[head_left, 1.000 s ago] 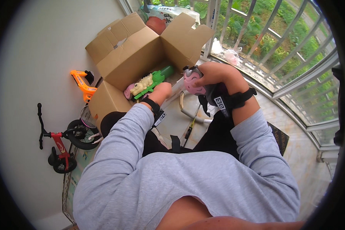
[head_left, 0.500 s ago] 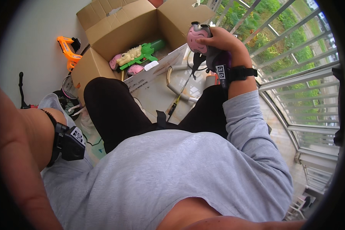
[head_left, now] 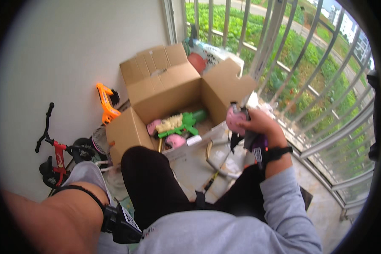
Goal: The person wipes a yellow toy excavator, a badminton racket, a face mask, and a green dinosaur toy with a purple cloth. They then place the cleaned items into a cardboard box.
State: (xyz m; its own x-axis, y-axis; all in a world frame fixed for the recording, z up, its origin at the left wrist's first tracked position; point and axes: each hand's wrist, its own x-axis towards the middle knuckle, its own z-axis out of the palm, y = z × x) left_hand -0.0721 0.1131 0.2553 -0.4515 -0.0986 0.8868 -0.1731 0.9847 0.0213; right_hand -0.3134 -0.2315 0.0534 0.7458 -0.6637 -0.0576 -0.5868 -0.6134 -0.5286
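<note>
My right hand [head_left: 262, 125] grips a pink protective pad [head_left: 235, 120] with a grey edge and dark straps, held beside the right side of an open cardboard box [head_left: 133, 132]. Under that hand shows something dark purple, partly covered by the wrist strap. Inside the box lie a green and cream toy water gun [head_left: 178, 123] and two more pink pads; one pad [head_left: 175, 141] is near the front wall. Close to the camera at the lower left is my left hand [head_left: 34, 222], blurred, with its fingers out of sight.
An orange toy [head_left: 107, 106] leans at the wall left of the box. Beside it are a racket [head_left: 99, 137] and a red balance bike [head_left: 60, 158]. A curved hose [head_left: 209, 154] lies on the floor between my legs. White railings [head_left: 279, 63] run along the right.
The view has tilted up, so the box sits lower and the bike shows more fully. My right hand still holds the pink pad; the left remains close to the camera.
</note>
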